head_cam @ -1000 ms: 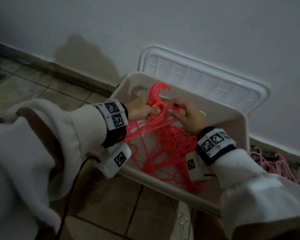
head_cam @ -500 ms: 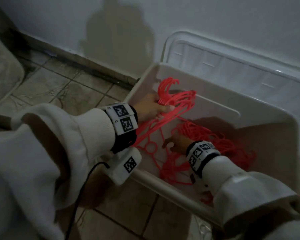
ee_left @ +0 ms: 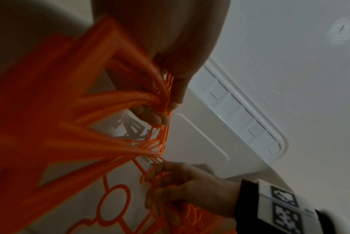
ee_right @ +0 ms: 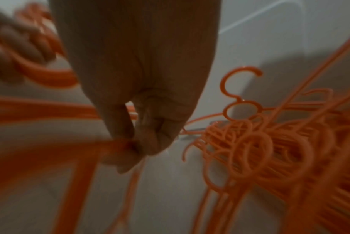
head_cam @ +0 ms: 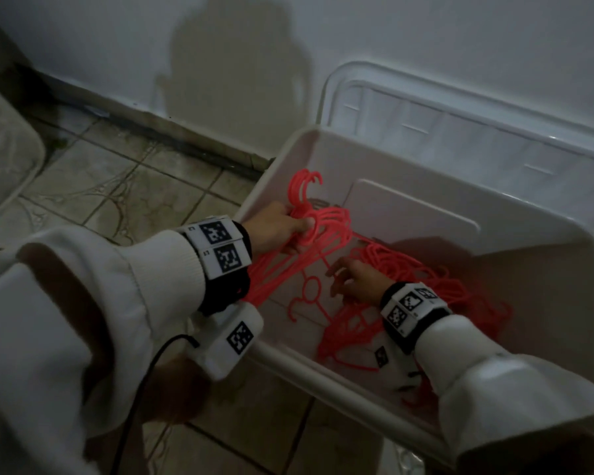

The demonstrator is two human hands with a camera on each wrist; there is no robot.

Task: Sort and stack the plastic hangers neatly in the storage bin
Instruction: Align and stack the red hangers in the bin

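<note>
So over on the left of the frame there was just tiled floor (head_cam: pixel 124 197) and the person's white sleeve (head_cam: pixel 93 303) coming in from the lower left. The left hand (head_cam: pixel 278 231) was up at the left wall of the white storage bin (head_cam: pixel 323 378), fingers and thumb curled tight round a bunch of red hangers (head_cam: pixel 326 224) near their necks, hooks poking up toward the upper middle of the frame and the arms fanning down under the wrist. In the left wrist view that grip looked properly clamped on the bundle.

A single loose hanger (head_cam: pixel 311 296) lay flat on the bin floor, just below and between the two hands.

A bit right of centre, the right hand (head_cam: pixel 360 282) was lower down inside the bin, fingertips pinched on one thin red hanger strand; the right wrist view was blurry but the pinch showed. To the right of it sat a messy tangled pile of red hangers (head_cam: pixel 436 286) on the bin floor, reaching toward the right wall. Behind the bin, at upper right, the white lid (head_cam: pixel 460 128) leaned against the wall (head_cam: pixel 426 36).
</note>
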